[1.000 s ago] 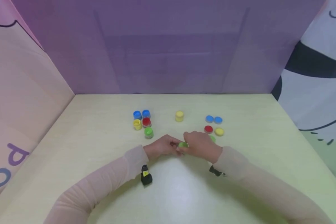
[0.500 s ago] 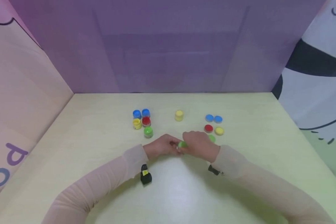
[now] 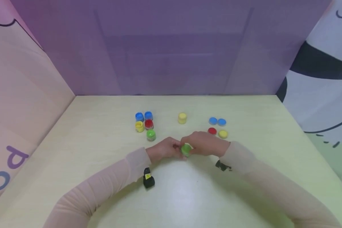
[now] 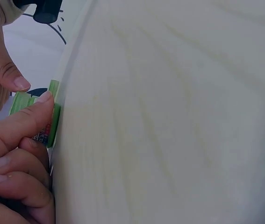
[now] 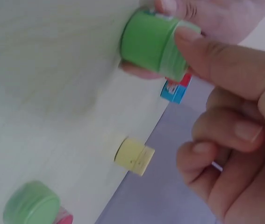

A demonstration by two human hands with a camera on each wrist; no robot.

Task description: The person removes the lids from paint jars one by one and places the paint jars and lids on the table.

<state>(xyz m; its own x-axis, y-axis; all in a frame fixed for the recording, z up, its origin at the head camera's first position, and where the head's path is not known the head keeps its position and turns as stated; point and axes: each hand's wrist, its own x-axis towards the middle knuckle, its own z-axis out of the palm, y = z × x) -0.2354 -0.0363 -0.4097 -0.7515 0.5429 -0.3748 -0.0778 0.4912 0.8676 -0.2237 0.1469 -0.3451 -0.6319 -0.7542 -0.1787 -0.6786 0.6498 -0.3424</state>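
A small green jar (image 3: 186,150) is held low over the table between both hands. My left hand (image 3: 164,148) grips its body, thumb and index finger wrapped round the side, as the left wrist view shows. My right hand (image 3: 206,144) pinches the ridged, paler green lid (image 5: 174,56) at the top end, its thumb on the rim and its other fingers curled. The jar lies tilted in the right wrist view. Behind it stands a pale yellow jar (image 3: 182,118) with its top on.
Open jars stand to the left: two blue (image 3: 139,117), one yellow (image 3: 139,126), one red (image 3: 149,124) and one green (image 3: 151,135). Blue lids (image 3: 213,121), a red lid (image 3: 212,131) and a yellow lid (image 3: 223,134) lie right; a green lid (image 5: 32,205) shows in the right wrist view.
My right hand has turned at the wrist and shifted its fingers round the top of the green jar, exposing more of it. The right hand now covers the green lid on the table.
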